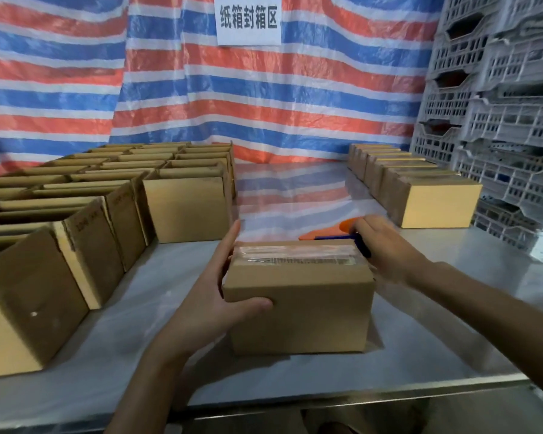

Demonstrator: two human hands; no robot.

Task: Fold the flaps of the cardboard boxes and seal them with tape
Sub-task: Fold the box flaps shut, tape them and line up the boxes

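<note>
Table: left grip cups box, right grip clutches dispenser.

Closed brown cardboard box stands upright, clear tape along its top seam.
</note>
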